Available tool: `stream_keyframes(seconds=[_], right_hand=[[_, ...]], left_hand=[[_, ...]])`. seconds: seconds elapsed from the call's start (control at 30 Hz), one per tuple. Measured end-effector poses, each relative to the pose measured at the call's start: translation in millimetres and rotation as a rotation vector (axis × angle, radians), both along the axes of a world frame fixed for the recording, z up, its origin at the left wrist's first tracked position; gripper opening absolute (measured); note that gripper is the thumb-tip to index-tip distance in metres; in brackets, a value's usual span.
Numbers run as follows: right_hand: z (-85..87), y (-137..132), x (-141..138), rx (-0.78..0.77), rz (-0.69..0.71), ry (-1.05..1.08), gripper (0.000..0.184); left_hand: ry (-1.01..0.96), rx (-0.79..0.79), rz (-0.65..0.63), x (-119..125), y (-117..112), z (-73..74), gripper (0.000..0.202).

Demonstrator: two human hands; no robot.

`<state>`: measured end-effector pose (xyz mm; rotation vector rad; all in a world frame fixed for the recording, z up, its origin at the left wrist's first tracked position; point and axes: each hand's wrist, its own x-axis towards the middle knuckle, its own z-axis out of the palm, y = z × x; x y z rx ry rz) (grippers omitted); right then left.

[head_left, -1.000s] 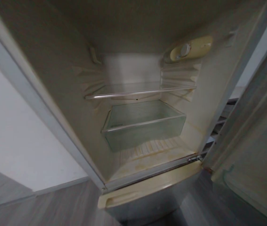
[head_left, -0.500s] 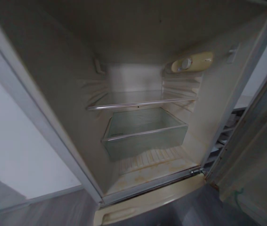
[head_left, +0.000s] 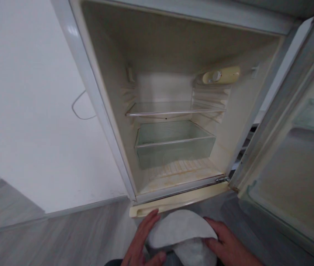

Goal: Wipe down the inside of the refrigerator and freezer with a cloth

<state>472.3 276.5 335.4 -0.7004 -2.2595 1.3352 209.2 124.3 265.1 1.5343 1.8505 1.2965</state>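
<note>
At the bottom of the head view, a white, round-edged thing (head_left: 183,227) is held between my two hands. It looks soft, like folded cloth, with a second pale layer below its front edge; its exact kind cannot be made out. My left hand (head_left: 142,242) grips its left side, fingers pointing forward and thumb toward me. On the opposite side, my right hand (head_left: 223,242) holds the edge between thumb and fingers. Beyond both hands stands an open fridge (head_left: 170,190), with a glass shelf (head_left: 176,108) and a clear drawer (head_left: 176,149) inside.
The fridge door (head_left: 297,155) is swung out to the right. A pale yellow base strip (head_left: 181,199) runs below the fridge. A yellowed dial housing (head_left: 230,75) sits on the inner right wall. White wall (head_left: 48,111) and grey wood-look floor (head_left: 76,229) lie to the left.
The view has pulled back from the fridge, showing more wall, door and floor. Both my hands and the white thing have come into view at the bottom.
</note>
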Motion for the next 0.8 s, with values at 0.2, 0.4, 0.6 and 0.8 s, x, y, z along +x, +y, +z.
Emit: stream_keyframes(seconds=[0.2, 0.4, 0.6, 0.8], right_hand=[[77.4, 45, -49, -0.051, 0.189, 0.015, 0.037], [87.8, 68, -56, 0.014, 0.147, 0.029, 0.034], [66.3, 79, -38, 0.257, 0.129, 0.03, 0.037], [35.9, 79, -45, -0.058, 0.018, -0.081, 0.092]], left_hand=[[0.004, -0.118, -0.222, -9, 52, 109.8, 0.097], [-0.243, -0.136, -0.19, -15, 78, 116.0, 0.066], [-0.251, -0.177, -0.175, -26, 91, 108.9, 0.044], [-0.235, -0.109, -0.119, -28, 102, 128.9, 0.037]])
